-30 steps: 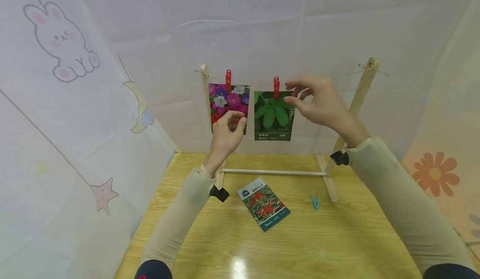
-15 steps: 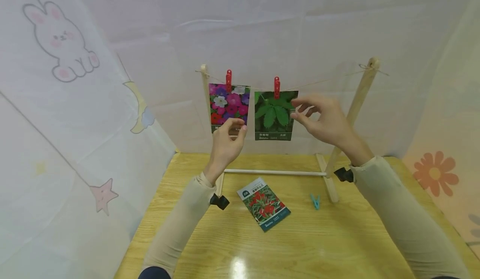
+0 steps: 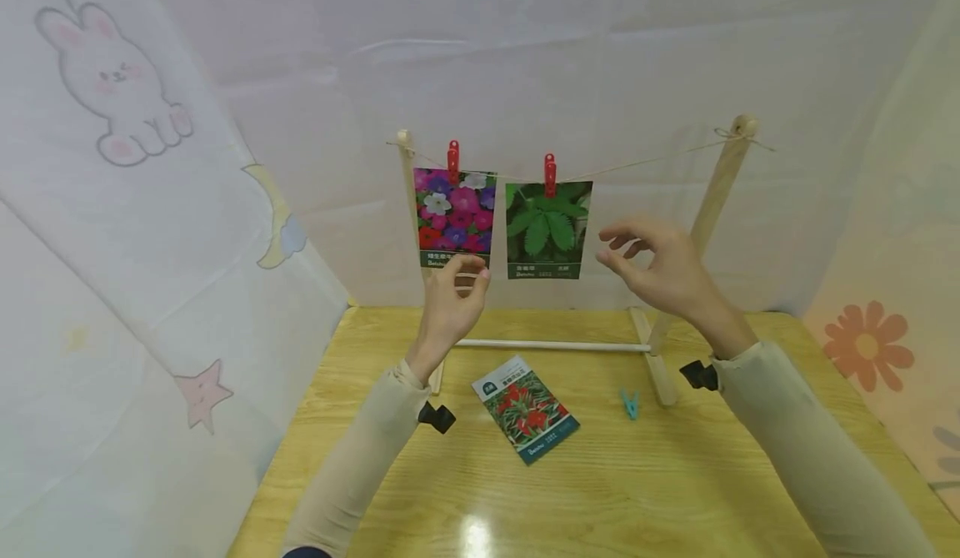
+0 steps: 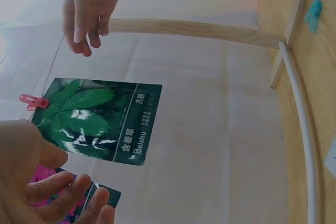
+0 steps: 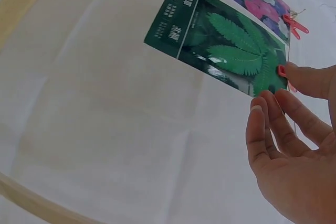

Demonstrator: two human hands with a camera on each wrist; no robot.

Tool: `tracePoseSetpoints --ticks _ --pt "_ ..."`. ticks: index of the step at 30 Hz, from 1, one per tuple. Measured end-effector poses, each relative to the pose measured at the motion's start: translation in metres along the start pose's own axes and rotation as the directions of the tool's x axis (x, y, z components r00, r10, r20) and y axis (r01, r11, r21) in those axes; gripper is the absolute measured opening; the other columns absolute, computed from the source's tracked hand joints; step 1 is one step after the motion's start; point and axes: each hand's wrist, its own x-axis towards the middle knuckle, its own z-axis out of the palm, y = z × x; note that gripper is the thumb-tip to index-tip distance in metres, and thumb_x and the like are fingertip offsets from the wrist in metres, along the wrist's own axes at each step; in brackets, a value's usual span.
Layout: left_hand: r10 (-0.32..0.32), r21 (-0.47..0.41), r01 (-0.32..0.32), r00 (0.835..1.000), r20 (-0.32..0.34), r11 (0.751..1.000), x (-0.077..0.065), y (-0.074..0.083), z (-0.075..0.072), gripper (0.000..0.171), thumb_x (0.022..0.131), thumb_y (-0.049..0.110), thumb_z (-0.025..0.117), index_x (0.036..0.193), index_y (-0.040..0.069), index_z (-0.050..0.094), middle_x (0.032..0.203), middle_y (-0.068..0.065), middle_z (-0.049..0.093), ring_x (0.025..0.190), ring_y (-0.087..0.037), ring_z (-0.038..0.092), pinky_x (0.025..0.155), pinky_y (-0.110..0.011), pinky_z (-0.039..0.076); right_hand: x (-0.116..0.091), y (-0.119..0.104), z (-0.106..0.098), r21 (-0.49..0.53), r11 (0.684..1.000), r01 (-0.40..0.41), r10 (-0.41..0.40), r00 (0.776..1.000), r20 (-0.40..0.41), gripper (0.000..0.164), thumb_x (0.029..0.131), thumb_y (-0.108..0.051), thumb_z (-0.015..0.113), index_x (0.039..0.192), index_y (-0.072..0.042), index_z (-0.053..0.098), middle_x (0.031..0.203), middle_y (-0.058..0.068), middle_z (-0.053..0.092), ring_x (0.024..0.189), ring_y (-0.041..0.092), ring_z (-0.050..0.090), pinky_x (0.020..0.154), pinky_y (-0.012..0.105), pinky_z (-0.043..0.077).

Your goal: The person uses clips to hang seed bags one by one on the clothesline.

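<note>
Two seed packets hang from a string (image 3: 660, 158), each held by a red clothespin. The petunia packet (image 3: 459, 212) is on the left under one clothespin (image 3: 453, 163); the green-leaf packet (image 3: 546, 233) is on the right under the other clothespin (image 3: 551, 176). My left hand (image 3: 453, 304), fingers loosely bent and holding nothing, is in front of the petunia packet's lower edge and overlaps it. To the right of the leaf packet, my right hand (image 3: 663, 266) hovers with relaxed fingers and nothing in them. Both packets also show in the right wrist view, the leaf packet (image 5: 226, 40) nearer.
A third packet with red flowers (image 3: 528, 412) lies on the wooden table (image 3: 645, 491). To its right is a blue clothespin (image 3: 630, 404). The string runs between the wooden posts of a stand (image 3: 720, 183), joined low down by a white rod (image 3: 555, 345). Printed cloth hangs around.
My right hand has drawn away from the leaf packet's upper right corner, moving right and down. My left hand has lowered along the petunia packet. Both packets stay hanging.
</note>
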Motion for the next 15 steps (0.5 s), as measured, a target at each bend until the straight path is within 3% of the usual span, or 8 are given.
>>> tracePoseSetpoints --ticks 8,15 --pt "-0.025 0.021 0.026 1.000 -0.003 0.999 -0.007 -0.010 0.002 0.024 0.105 0.016 0.068 0.124 0.002 0.072 0.117 -0.014 0.077 0.101 -0.033 0.077 0.085 -0.045 0.066 -0.019 0.007 0.003 0.028 1.000 0.001 -0.001 1.000 0.003 0.027 0.094 -0.002 0.081 0.121 -0.002 0.075 0.111 0.011 0.075 0.096 0.024 0.068 0.079 0.020 0.057" --pt "-0.029 0.028 0.030 1.000 -0.003 0.999 -0.013 -0.016 0.003 0.022 0.106 0.016 0.067 0.123 0.004 0.072 0.117 -0.014 0.076 0.101 -0.033 0.076 0.085 -0.045 0.066 -0.035 0.012 0.005 0.050 0.998 -0.045 0.045 0.999 0.002 0.032 0.094 -0.006 0.082 0.125 -0.003 0.074 0.112 0.012 0.074 0.095 0.026 0.067 0.079 0.016 0.054"
